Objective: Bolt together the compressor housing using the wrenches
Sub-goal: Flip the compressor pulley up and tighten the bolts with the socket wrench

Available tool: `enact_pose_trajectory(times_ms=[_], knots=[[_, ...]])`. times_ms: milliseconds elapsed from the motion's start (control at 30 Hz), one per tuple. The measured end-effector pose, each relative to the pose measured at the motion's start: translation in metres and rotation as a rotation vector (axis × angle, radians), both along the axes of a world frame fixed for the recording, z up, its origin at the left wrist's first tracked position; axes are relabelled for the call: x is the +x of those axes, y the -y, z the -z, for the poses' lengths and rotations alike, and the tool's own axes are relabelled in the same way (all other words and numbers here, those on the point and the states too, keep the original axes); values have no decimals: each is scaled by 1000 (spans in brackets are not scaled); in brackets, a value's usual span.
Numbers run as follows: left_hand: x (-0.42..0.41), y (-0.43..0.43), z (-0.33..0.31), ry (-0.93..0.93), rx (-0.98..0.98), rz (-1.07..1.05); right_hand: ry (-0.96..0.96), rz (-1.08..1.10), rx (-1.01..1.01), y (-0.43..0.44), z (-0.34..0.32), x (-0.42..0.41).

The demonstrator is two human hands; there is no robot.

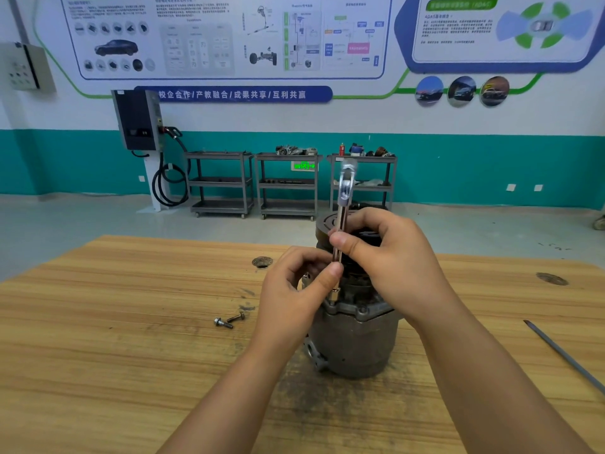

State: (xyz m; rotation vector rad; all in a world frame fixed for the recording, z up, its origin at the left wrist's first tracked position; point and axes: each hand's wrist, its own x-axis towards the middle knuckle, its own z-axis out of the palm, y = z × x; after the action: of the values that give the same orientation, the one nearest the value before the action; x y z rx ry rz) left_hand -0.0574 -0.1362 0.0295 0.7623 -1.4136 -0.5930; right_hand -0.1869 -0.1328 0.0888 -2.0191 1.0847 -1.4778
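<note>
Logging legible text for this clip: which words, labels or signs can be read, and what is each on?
"校企合作/产教融合/成果共享/互利共赢": blue banner on the wall.
"ADAS": green heading on the right wall panel; the rest is blurred.
green lit sign behind the carts: unreadable.
left poster: text too small to read.
wrench, compressor: no readable marks.

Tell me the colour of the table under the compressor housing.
The table is light brown wood grain, dark-smudged near the compressor housing; head view.

Bare left hand (291,293) and bare right hand (396,257), uncovered to the fingertips. Fingernails short and trimmed. Left forearm (229,388) and right forearm (491,371) bare along the full visible length.
</note>
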Motion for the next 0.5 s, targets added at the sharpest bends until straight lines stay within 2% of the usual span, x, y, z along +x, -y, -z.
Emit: enact_pose_trajectory(times_ms=[167,367,500], knots=[[0,1,1,11,14,-18,22,64,-12,-1,3,3],[0,0,0,50,-31,-16,-5,-67,30,1,1,-3],[0,1,1,53,-18,-35,-9,-47,-4,2,0,-3]])
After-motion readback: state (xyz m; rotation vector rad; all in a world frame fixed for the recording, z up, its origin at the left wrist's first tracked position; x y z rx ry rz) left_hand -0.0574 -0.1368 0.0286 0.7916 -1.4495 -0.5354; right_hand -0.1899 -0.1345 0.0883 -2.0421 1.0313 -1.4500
